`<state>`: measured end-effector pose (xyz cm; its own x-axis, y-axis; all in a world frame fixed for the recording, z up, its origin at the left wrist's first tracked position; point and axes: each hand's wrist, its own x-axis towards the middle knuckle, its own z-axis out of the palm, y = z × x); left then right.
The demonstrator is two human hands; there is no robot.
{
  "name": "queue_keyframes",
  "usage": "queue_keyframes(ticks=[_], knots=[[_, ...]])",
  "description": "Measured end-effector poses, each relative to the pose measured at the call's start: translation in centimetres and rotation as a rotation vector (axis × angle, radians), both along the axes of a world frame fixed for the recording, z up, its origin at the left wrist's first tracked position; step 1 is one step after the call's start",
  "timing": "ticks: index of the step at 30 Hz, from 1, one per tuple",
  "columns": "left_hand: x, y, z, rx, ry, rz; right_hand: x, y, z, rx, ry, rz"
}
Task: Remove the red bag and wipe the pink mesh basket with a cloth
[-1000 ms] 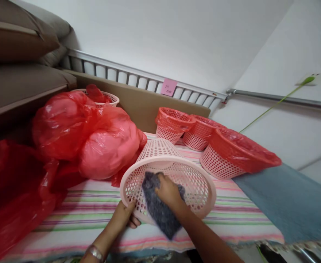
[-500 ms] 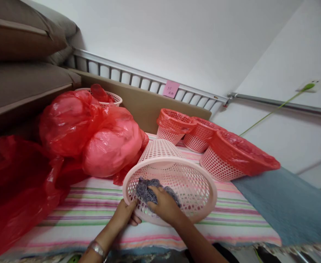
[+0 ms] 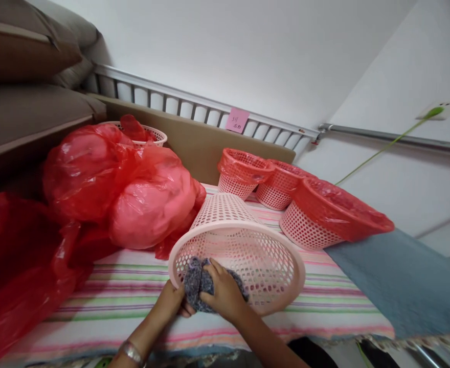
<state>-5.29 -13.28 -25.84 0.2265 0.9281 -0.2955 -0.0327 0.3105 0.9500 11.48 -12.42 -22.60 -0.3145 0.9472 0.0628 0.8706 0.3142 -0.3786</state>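
On a striped sheet [image 3: 332,301] by white wall [image 3: 228,51], left hand [image 3: 170,300] clasping pink basket [image 3: 223,208], right hand [image 3: 225,291] curled round grey rag [image 3: 193,284]

"What do you have on your left forearm [image 3: 154,323]?"

"You wear a silver-coloured band [image 3: 132,352] there, shiny and curved, set back from your left hand [image 3: 172,300]. It sits low in the view, so its fastening and any markings are too small to tell you about."

"And your right forearm [image 3: 265,335]?"

"Yours is bare from your right hand [image 3: 224,292] to the lower edge. Both your hands are bare, with slender fingers."
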Motion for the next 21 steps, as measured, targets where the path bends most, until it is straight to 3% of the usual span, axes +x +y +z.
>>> queue_keyframes(ticks=[5, 9, 15, 17, 21], knots=[[0.1, 0.0, -0.4, -0.021, -0.007, 0.02, 0.3, 0.7, 0.2, 0.027, 0.068, -0.073], [0.4, -0.1, -0.7, -0.046, -0.031, 0.053, -0.5, 3.0, 0.9, 0.097, 0.157, -0.303], [0.6, -0.3, -0.3, -0.076, -0.063, 0.046, -3.0, 4.0, -0.3, 0.035, -0.085, -0.333], [0.5, -0.4, 0.0, -0.077, -0.065, 0.04, -3.0, 5.7, -0.6, 0.031, -0.12, -0.375], [0.6, -0.5, 0.3, -0.102, -0.049, 0.006, -1.9, 11.7, -0.2, 0.056, -0.152, -0.409]])
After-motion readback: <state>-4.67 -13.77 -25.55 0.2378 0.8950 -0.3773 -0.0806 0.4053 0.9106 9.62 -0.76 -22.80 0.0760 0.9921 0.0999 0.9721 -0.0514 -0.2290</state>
